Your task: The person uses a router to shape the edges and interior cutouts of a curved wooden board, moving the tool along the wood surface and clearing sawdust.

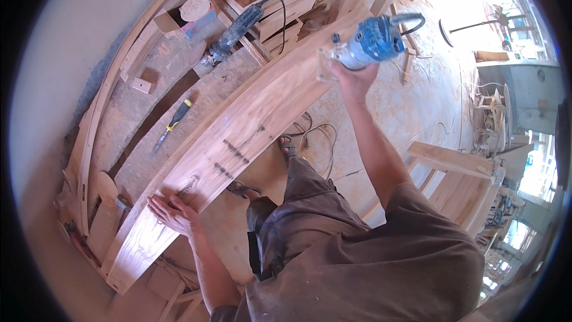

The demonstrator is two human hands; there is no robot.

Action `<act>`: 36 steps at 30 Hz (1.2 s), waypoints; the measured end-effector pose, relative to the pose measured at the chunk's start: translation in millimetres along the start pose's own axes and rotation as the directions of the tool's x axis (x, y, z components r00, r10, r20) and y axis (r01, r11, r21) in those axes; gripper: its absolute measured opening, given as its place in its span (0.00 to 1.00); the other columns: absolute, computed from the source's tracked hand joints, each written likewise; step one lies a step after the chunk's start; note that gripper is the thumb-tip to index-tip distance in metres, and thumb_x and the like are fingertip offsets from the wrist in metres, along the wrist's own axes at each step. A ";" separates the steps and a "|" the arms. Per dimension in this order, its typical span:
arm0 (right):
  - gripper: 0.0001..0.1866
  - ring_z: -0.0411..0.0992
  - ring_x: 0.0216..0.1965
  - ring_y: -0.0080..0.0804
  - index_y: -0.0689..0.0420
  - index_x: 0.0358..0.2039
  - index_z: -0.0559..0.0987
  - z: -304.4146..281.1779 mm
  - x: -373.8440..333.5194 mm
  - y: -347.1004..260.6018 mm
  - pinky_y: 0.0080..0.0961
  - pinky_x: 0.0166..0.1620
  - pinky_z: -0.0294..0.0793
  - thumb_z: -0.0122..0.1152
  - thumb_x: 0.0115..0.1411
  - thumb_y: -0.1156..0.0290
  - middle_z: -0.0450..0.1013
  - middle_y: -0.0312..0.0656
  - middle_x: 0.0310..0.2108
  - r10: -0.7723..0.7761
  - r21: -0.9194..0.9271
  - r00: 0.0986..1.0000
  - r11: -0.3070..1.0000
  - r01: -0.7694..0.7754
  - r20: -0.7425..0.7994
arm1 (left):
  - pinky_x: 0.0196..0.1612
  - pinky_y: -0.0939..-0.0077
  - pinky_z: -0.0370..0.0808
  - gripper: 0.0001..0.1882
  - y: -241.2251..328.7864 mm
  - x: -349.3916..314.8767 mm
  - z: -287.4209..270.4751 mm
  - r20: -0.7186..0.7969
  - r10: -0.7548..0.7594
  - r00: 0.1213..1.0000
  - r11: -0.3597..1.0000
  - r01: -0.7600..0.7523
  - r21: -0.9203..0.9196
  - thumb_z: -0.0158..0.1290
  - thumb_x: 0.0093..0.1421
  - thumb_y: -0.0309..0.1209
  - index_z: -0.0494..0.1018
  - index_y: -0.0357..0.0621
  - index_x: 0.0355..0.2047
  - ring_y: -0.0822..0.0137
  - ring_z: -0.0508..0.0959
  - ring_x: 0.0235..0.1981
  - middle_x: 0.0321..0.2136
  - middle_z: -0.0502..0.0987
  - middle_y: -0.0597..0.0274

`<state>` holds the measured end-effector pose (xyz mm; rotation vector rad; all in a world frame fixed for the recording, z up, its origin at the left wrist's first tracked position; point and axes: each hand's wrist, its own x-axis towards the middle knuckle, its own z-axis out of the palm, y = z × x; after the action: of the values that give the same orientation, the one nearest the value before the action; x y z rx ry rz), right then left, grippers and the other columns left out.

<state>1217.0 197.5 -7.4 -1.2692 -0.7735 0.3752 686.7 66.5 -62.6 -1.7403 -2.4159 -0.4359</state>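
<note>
A long wooden plank (238, 120) runs from the lower left to the upper right, with several dark marks on its face. My left hand (174, 214) lies flat on the plank near its lower left end, fingers stretched out. Toward the far right end, my right hand (355, 77) is wrapped round a blue trim router (374, 42). The router's clear base (325, 65) is at the plank's surface; I cannot tell whether it touches. The bit is hidden.
On the workbench (214, 92) behind the plank lie a yellow-and-black screwdriver (173, 122), a blue-grey angle grinder (235, 31) and a small wood block (142, 85). Cords (325, 134) trail over the floor. A wooden frame piece (456, 173) stands at right.
</note>
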 end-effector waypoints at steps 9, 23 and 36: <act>0.35 0.77 0.42 0.29 0.60 0.52 0.73 57.9 66.6 36.2 0.29 0.49 0.79 0.81 0.42 0.79 0.77 0.39 0.46 -0.086 -0.025 0.982 0.995 0.091 0.166 | 0.74 0.50 0.56 0.30 7.1 -0.6 -2.0 -0.069 0.016 0.997 0.988 -0.027 -0.149 0.44 0.74 0.37 0.60 0.33 0.71 0.42 0.60 0.73 0.71 0.62 0.41; 0.27 0.80 0.42 0.29 0.62 0.48 0.76 44.1 67.3 46.8 0.27 0.47 0.81 0.78 0.47 0.82 0.78 0.43 0.44 0.041 -0.029 0.876 0.999 -0.031 0.481 | 0.72 0.48 0.55 0.36 3.8 -20.5 19.2 -0.323 -0.695 0.643 0.686 0.727 -0.029 0.49 0.72 0.43 0.55 0.35 0.74 0.45 0.60 0.72 0.70 0.62 0.41; 0.25 0.79 0.42 0.27 0.62 0.49 0.78 80.6 -17.5 37.9 0.26 0.46 0.81 0.78 0.50 0.78 0.79 0.39 0.44 0.225 -0.026 0.766 0.965 -0.262 0.602 | 0.76 0.53 0.47 0.48 -1.8 -26.5 34.7 -0.126 -0.907 0.402 0.359 0.579 -0.732 0.56 0.69 0.42 0.41 0.27 0.75 0.42 0.45 0.76 0.74 0.41 0.29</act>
<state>1154.4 254.0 -41.0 -1.2010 -1.1243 1.0480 695.8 52.7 -103.0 -0.1534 -2.5972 -1.6855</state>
